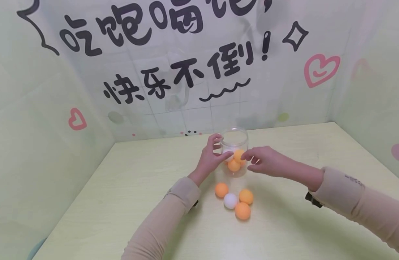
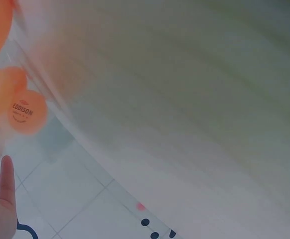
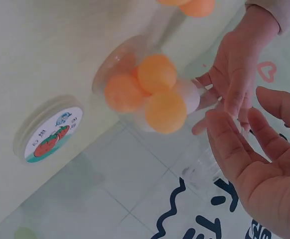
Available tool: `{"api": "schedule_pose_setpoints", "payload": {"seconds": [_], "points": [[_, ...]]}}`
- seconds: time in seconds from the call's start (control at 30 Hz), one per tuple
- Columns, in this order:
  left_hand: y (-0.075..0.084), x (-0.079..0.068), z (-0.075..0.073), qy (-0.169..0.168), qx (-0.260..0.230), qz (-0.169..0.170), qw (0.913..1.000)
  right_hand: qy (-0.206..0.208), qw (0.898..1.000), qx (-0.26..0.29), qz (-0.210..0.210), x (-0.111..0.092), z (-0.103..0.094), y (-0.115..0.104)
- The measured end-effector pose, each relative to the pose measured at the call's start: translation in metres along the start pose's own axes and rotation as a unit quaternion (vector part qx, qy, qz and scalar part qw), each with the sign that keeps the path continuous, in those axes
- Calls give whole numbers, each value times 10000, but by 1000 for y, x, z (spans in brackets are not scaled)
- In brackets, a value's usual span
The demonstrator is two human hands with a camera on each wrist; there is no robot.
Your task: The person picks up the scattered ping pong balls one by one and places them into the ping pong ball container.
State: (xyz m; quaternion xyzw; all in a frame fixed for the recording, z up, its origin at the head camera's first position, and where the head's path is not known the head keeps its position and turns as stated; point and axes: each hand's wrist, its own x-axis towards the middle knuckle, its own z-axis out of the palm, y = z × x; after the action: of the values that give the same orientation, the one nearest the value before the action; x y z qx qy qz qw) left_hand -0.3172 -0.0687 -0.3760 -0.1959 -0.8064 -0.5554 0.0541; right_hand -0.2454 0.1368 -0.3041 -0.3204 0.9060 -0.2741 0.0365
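A clear round jar (image 1: 234, 144) stands upright near the back of the table, its mouth uncovered. My left hand (image 1: 206, 159) holds the jar from the left, thumb in front and fingers around the far side. Orange balls (image 1: 233, 165) and white balls lie inside, seen through the wall. "EDDISON" is printed on one orange ball (image 2: 28, 112) in the left wrist view. Just right of the jar is my right hand (image 1: 267, 160), fingers loosely bent. The right wrist view shows nothing between its fingers (image 3: 229, 144) and thumb.
In front of the jar, orange balls (image 1: 243, 211) and a white ball (image 1: 230, 200) sit on the pale table (image 1: 147, 173). A round lid with a strawberry picture (image 3: 54, 133) lies beside the jar in the right wrist view. A printed sheet (image 1: 173, 119) rises behind the table.
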Motion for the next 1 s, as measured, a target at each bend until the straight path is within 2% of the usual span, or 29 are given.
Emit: {"api": "schedule_pose_setpoints", "payload": {"seconds": [0.17, 0.27, 0.5, 0.57, 0.8, 1.0], "points": [[0, 0, 0, 17, 40, 89, 10000, -323, 9992, -148, -196, -3, 17, 6], [0, -1, 0, 5, 36, 130, 9999, -528, 9984, -8, -187, -6, 25, 7], [35, -15, -5, -110, 88, -24, 9999, -1053, 9944, 98, -50, -11, 43, 9], [38, -17, -6, -104, 99, -11, 9999, -1146, 9934, 100, -41, -12, 47, 10], [39, -18, -6, -70, 46, 20, 10000, -1169, 9930, 153, 23, -13, 57, 14], [39, -17, -6, -118, 89, -110, 9998, -1099, 9938, 181, -23, -15, 63, 18]]}}
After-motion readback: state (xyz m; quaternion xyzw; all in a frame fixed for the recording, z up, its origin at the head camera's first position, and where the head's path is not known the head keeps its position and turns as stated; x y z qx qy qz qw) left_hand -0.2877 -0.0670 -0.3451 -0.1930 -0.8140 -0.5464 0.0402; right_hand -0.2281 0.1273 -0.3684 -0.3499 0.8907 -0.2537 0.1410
